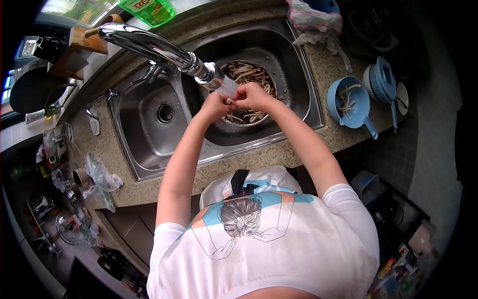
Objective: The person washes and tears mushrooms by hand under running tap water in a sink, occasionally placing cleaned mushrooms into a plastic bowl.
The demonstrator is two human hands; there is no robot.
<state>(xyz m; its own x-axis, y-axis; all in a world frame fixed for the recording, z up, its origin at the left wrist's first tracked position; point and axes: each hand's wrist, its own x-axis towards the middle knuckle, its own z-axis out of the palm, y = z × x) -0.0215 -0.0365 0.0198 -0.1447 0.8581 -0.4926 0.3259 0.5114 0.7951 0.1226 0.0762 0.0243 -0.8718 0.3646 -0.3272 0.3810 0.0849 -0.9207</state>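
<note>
Under the running water from the chrome tap, my two hands meet above the right sink basin. My left hand is closed on a small pale piece of mushroom. The fingers of my right hand pinch at the same piece, their tips partly hidden. Below them, a round bowl in the basin holds many thin, long-stemmed mushrooms, some pale and some brown. My wrists and hands cover part of the bowl. To the right, a blue strainer with a handle holds several mushroom stems.
The left basin has a drain. A small second tap stands at its left corner. Plastic bags lie at the counter's left. Behind the sink is a green bottle; blue lidded containers stand at far right.
</note>
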